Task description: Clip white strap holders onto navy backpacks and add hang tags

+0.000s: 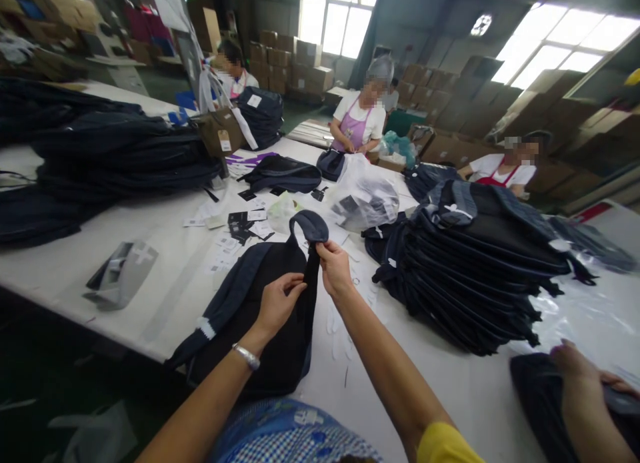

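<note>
A dark navy backpack (pixel 240 316) lies in front of me with its black back panel up. One of its padded shoulder straps (pixel 311 224) is lifted and curls over at the top. My right hand (pixel 336 268) pinches this strap near the curl. Lower down, my left hand (pixel 280 304) has thumb and fingers closed on the strap's edge; the exact part between the fingertips is hidden. The other shoulder strap (pixel 225 296) lies along the backpack's left side, with a white wrap (pixel 205 327) near its lower end.
A tall stack of navy backpacks (pixel 465 269) stands to the right, another pile (pixel 115 156) at the left. Black and white tags (pixel 243 226), a plastic bag (pixel 367 196) and a grey box (pixel 120 276) lie on the table (pixel 170 296). A co-worker's hands (pixel 575 363) are at the lower right; several people work beyond.
</note>
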A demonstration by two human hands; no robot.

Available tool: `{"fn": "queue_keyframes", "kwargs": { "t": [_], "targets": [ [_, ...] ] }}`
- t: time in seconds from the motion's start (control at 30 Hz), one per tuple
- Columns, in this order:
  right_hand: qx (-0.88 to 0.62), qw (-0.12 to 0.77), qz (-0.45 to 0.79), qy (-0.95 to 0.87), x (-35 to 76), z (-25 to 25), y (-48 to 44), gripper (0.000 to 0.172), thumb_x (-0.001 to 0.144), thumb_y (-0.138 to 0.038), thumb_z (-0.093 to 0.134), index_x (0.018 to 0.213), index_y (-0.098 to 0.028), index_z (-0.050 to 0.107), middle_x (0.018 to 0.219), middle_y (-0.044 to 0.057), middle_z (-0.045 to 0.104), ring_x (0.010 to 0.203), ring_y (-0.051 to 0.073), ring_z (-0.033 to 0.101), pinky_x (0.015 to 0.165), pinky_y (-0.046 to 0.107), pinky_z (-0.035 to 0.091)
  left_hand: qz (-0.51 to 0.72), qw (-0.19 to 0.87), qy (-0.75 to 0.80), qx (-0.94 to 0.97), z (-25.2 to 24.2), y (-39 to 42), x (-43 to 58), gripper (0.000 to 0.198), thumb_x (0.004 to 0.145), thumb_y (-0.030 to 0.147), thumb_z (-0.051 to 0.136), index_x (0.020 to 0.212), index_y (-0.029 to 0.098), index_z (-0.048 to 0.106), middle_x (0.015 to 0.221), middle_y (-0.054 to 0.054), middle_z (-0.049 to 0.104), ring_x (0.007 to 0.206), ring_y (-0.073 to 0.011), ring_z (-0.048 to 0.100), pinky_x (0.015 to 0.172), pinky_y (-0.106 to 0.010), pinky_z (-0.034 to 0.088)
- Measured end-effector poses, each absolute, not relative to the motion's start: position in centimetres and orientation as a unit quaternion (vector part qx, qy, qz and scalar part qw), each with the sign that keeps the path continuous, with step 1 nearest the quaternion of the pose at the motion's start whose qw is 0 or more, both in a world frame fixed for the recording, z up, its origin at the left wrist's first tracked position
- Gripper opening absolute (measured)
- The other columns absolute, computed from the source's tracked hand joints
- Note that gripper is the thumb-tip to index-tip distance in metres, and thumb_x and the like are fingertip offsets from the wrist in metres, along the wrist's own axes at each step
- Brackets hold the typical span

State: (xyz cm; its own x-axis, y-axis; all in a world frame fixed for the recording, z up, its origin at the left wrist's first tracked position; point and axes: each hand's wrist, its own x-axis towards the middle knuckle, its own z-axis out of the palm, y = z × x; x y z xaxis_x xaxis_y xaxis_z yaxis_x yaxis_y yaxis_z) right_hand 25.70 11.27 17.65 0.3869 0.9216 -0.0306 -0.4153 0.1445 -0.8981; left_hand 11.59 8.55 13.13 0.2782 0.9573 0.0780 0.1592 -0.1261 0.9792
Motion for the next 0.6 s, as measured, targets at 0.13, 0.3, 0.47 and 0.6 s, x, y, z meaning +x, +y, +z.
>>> {"fn": "queue_keyframes", "kwargs": {
  "t": [0.13,0.3,0.47,0.6],
  "targets": [
    [-0.465,0.695,0.484,-0.258,25.8,15.4,11.8,0.036,0.058,-0.038,0.08,0.084,-0.016,0.067,0.081,0.003,0.068,0.082,0.018,0.061,0.085,0.032,0.046,0.375,0.524,0.451,0.618,9.4,7.4,11.3,0.029,0.08,0.038,0.066,0.1,0.016,0.068,0.096,-0.009,0.072,0.09,-0.0218,0.069,0.085,-0.033,0.053],
    [-0.458,0.688,0.509,-0.242,25.3,13.2,11.5,0.036,0.058,-0.036,0.081,0.084,-0.016,0.066,0.079,0.002,0.069,0.082,0.018,0.063,0.084,0.032,0.049,0.339,0.546,0.455,0.616,5.1,5.9,11.2,0.024,0.081,0.032,0.061,0.096,0.015,0.067,0.094,-0.009,0.072,0.089,-0.0217,0.068,0.084,-0.034,0.052],
    [-0.448,0.679,0.533,-0.233,25.3,12.7,10.7,0.04,0.058,-0.04,0.084,0.084,-0.016,0.065,0.081,0.003,0.068,0.079,0.018,0.064,0.079,0.033,0.054,0.327,0.608,0.43,0.582,3.7,4.0,11.6,0.025,0.082,0.03,0.06,0.1,0.013,0.066,0.097,-0.01,0.071,0.091,-0.0212,0.067,0.087,-0.033,0.051],
    [-0.443,0.661,0.549,-0.257,26.3,14.5,9.7,0.041,0.063,-0.04,0.084,0.089,-0.016,0.063,0.086,0.005,0.067,0.086,0.02,0.066,0.075,0.033,0.057,0.32,0.703,0.409,0.486,5.3,3.0,11.3,0.042,0.087,0.042,0.056,0.117,0.013,0.063,0.118,-0.012,0.066,0.107,-0.0212,0.063,0.096,-0.034,0.048]
  ]
}}
